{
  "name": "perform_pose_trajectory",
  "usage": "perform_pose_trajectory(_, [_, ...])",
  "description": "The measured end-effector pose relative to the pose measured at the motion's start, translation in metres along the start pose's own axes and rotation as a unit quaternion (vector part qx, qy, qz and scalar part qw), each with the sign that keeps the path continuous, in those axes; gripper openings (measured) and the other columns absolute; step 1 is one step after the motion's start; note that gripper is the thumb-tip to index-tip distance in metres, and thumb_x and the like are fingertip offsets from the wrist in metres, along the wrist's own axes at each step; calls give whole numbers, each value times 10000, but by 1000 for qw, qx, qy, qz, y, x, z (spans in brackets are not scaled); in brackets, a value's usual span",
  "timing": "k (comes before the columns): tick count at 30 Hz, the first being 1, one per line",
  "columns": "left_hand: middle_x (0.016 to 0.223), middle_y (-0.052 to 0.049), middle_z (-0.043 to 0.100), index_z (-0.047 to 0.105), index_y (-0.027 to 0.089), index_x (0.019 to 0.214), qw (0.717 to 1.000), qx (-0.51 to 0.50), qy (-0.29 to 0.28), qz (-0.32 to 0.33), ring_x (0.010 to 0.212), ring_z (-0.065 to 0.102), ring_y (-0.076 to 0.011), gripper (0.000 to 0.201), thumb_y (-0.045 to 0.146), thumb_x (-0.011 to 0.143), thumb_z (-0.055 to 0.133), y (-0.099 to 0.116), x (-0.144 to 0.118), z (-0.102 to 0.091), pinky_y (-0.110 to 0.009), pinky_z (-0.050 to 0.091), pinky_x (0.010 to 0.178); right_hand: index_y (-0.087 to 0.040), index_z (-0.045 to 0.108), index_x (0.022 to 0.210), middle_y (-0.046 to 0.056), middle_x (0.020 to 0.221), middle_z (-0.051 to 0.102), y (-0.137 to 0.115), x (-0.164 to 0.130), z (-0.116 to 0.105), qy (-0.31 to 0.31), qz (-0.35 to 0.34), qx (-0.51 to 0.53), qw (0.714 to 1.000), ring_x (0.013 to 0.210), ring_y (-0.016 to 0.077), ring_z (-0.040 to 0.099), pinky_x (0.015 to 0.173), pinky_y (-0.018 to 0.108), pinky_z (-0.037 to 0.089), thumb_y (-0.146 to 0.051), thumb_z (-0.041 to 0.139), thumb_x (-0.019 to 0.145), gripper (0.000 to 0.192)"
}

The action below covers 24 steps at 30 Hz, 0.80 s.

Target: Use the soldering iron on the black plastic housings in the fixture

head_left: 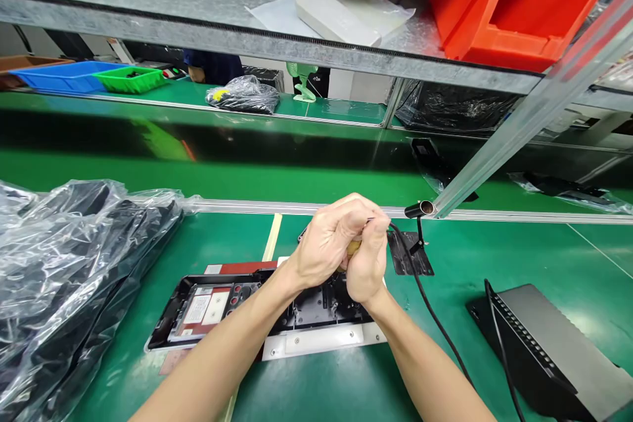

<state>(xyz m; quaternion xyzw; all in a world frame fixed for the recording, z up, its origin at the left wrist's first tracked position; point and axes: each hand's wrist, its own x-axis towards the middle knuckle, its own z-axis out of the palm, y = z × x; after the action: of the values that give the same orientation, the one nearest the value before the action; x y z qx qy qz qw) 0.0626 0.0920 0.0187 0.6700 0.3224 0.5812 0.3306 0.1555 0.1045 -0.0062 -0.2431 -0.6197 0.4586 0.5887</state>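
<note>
My left hand (329, 237) and my right hand (368, 260) are closed against each other, fingertips meeting, above a black plastic housing (326, 306). Between them shows a small yellow-brown piece (353, 248); the rest of what they hold is hidden. From behind my right fingers a black cable (425, 297) runs down to the lower right. The housing lies in a fixture with a white front bar (321, 341). Its left part has a recess with a reddish-brown and white labelled plate (208, 306).
Plastic-wrapped black parts (89, 277) are heaped on the left. On the right sit a grey-and-black box-like stand (554, 343) and a short metal tube holder (420, 210). A shelf overhead carries a red bin (519, 6) and a white part (336, 16). A slanted metal post (504, 138) stands behind.
</note>
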Motion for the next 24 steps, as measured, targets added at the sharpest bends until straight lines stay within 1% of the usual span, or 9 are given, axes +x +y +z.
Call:
perform_pose_trajectory(2, [1018, -114, 691, 738, 145, 997, 1000, -5, 3, 0, 895, 655, -201, 565, 603, 1010, 409, -4, -3, -1, -307, 525, 758, -227, 402, 593, -30, 506, 360, 4, -2, 0, 5, -5, -11, 1000, 451, 113, 323, 427, 283, 224, -680, 250, 995, 624])
perform_pose_trajectory(5, [967, -116, 681, 737, 140, 1010, 1000, -9, 8, -3, 858, 642, -204, 545, 609, 991, 461, -10, -4, -4, -320, 509, 754, -229, 410, 602, -29, 516, 346, 8, -5, 0, -6, 9, -7, 1000, 463, 121, 306, 437, 287, 223, -698, 210, 988, 639])
perform_pose_trajectory(7, [952, -111, 678, 732, 148, 1006, 1000, -5, 2, 3, 870, 636, -210, 522, 597, 995, 466, -11, -3, -5, -326, 502, 772, -228, 412, 599, -24, 523, 351, 9, -5, 0, -14, 1, -9, 1000, 480, 129, 325, 455, 290, 245, -703, 207, 984, 645])
perform_pose_trajectory(11, [919, -78, 664, 715, 180, 987, 1000, 18, -7, 11, 846, 614, -194, 431, 544, 1006, 486, -8, -3, -5, -316, 488, 794, -222, 419, 590, -1, 563, 412, 7, -3, 0, -31, -44, -36, 998, 545, 146, 404, 519, 303, 319, -667, 246, 992, 624])
perform_pose_trajectory(14, [924, -59, 670, 716, 206, 985, 1000, 28, -5, -7, 849, 624, -187, 346, 481, 1013, 508, -7, -5, -5, -297, 494, 784, -227, 368, 582, -5, 565, 377, 7, -1, 1, -41, -53, -44, 997, 555, 146, 399, 530, 309, 329, -661, 252, 986, 604])
perform_pose_trajectory(18, [974, -51, 686, 733, 234, 1006, 1000, 18, -2, -25, 894, 638, -195, 257, 391, 1013, 530, -11, -8, -5, -299, 504, 805, -236, 334, 598, -10, 575, 357, 9, -1, 2, -55, -45, -36, 997, 550, 146, 382, 517, 313, 314, -672, 292, 966, 572])
perform_pose_trajectory(21, [1002, -54, 689, 734, 247, 1021, 999, 10, -1, -39, 920, 637, -210, 249, 384, 1010, 526, -15, -10, -5, -317, 511, 826, -245, 301, 600, -17, 565, 317, 8, -1, 3, -52, -42, -24, 997, 552, 152, 364, 511, 317, 309, -665, 312, 961, 554])
perform_pose_trajectory(24, [995, -60, 692, 729, 252, 1022, 999, 10, -2, -49, 926, 637, -231, 261, 418, 1000, 529, -18, -11, -6, -340, 523, 833, -245, 311, 632, -16, 588, 331, 6, 0, 5, -44, -35, -22, 998, 554, 152, 378, 503, 318, 324, -661, 293, 963, 532])
